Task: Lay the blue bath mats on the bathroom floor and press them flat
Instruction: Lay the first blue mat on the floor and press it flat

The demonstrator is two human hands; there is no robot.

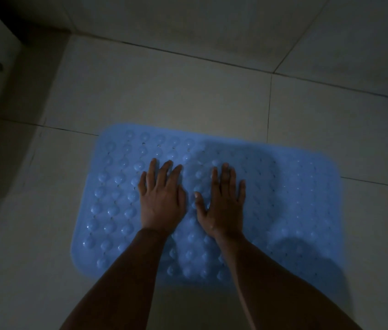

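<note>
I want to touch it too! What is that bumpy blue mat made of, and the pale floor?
Bumpy blue bath mat: probably soft rubber or plastic, with glossy raised bubbles and small holes. Pale square-tiled floor: likely smooth ceramic tile, with dark grout lines.

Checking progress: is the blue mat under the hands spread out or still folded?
Spread out: the blue mat lies open on the floor tiles, no fold visible.
</note>
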